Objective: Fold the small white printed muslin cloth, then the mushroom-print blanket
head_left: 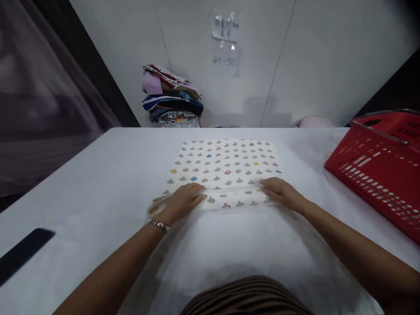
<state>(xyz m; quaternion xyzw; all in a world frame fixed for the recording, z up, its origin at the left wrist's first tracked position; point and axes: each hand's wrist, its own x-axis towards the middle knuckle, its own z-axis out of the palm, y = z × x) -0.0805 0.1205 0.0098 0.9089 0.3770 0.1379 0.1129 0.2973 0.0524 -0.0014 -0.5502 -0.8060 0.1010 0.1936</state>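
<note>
A white cloth (226,164) printed with small grey, red, blue and yellow motifs lies flat on the white table in front of me. Its near edge is turned over into a narrow folded strip. My left hand (187,199) pinches the left part of this strip between thumb and fingers, with a bracelet at the wrist. At the strip's right end, my right hand (278,192) also grips the cloth, its fingertips slightly blurred. A loose corner of the cloth sticks out to the left, beside my left hand.
A red plastic basket (377,170) with a metal handle stands on the table (98,175) at the right. A dark flat object (26,251) lies at the left edge. Behind the table's far edge is a pile of folded fabrics (173,98), and handwritten notes (225,43) hang on the wall.
</note>
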